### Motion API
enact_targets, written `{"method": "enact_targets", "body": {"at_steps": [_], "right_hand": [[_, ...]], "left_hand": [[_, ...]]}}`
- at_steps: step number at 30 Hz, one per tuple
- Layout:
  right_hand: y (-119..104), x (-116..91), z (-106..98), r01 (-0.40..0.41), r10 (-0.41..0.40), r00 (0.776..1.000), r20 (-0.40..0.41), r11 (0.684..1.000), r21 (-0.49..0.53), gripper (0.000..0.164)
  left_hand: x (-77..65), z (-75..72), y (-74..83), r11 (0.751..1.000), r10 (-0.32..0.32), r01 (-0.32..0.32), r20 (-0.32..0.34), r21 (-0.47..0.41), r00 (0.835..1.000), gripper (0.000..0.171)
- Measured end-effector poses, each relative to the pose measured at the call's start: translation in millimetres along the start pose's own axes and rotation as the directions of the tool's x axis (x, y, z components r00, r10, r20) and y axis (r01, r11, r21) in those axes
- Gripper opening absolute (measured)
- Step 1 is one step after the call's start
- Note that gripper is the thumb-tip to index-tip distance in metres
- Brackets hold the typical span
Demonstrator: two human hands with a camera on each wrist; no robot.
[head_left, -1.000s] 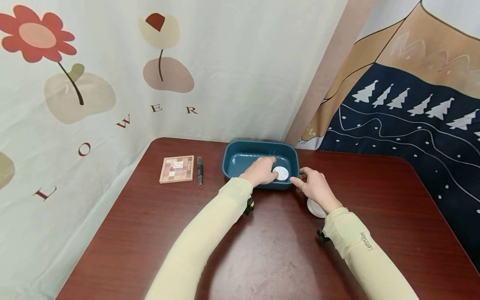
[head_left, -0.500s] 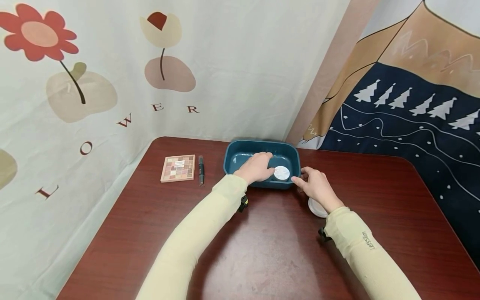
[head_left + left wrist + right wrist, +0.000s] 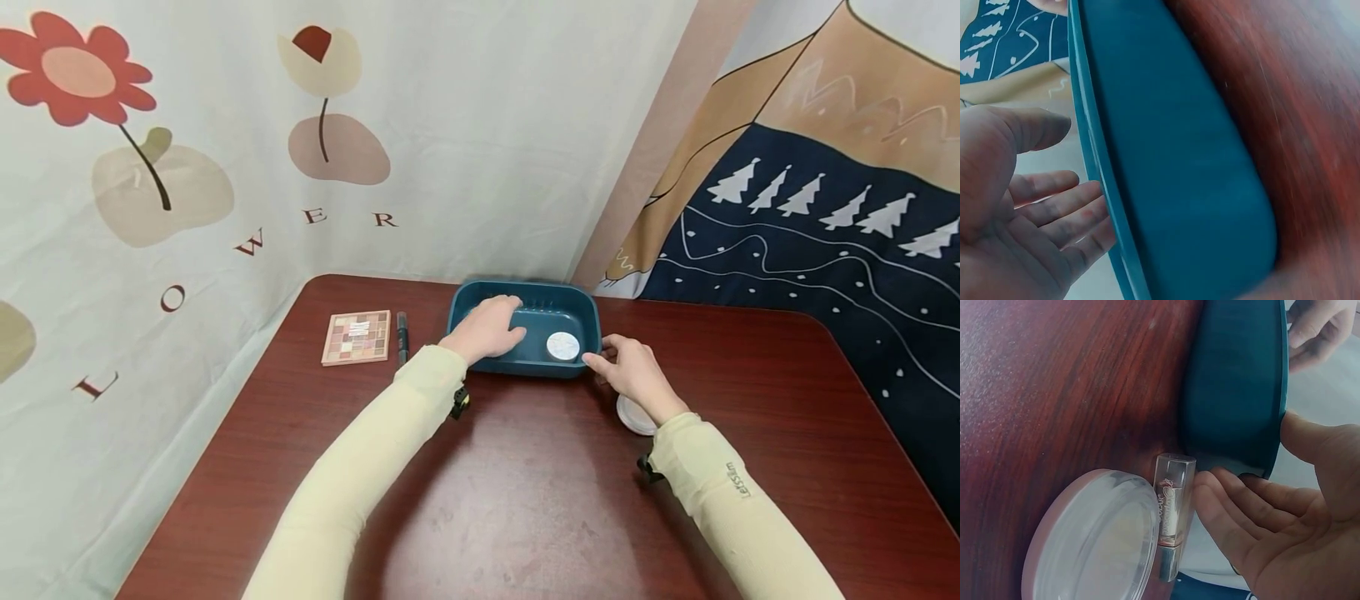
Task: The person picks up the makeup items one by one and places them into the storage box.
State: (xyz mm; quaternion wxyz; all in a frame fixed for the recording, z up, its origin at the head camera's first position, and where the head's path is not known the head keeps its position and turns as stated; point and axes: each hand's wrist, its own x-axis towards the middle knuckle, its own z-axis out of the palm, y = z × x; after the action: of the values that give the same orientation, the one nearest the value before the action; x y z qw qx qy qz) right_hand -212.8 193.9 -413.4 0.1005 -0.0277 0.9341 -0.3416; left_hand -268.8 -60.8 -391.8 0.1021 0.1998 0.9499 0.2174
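Note:
A deep teal plastic box (image 3: 525, 367) stands at the table's back edge, with a round white-topped container (image 3: 562, 346) inside at its right end. My left hand (image 3: 486, 327) hovers over the box's left half with fingers spread and nothing in them; the left wrist view shows its fingertips overlapping the box rim. My right hand (image 3: 633, 371) holds the box's front right corner, thumb at the rim, fingers along the outer wall. Beside those fingers a lip gloss tube (image 3: 1172, 512) with a clear end and silver end lies on the table, next to a round clear-lidded pot (image 3: 1104, 544).
On the left of the table lies an eyeshadow palette (image 3: 357, 337). A dark double-ended pen (image 3: 402, 333) is just right of it, its lower end covered by my left sleeve. Printed curtains (image 3: 480, 167) hang right behind the table (image 3: 510, 500).
My left hand has moved left inside the box, away from the round white-topped container, which now shows fully. My right hand has kept its place at the corner.

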Motion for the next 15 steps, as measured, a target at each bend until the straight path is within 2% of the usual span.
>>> {"method": "enact_targets", "body": {"at_steps": [6,15], "right_hand": [[-1.1,0.4,-2.5,-0.009,0.009,1.000,0.016,1.000,0.010,0.048],[-1.8,1.7,-4.6,-0.028,0.027,0.998,0.057,0.999,0.031,0.047]], "left_hand": [[-6.9,-12.7,-15.8,1.000,-0.006,0.005,-0.024,-0.019,1.000,0.055],[-20.1,-29.6,-46.4,1.000,-0.009,0.009,-0.099,0.000,0.995,0.054]]}}
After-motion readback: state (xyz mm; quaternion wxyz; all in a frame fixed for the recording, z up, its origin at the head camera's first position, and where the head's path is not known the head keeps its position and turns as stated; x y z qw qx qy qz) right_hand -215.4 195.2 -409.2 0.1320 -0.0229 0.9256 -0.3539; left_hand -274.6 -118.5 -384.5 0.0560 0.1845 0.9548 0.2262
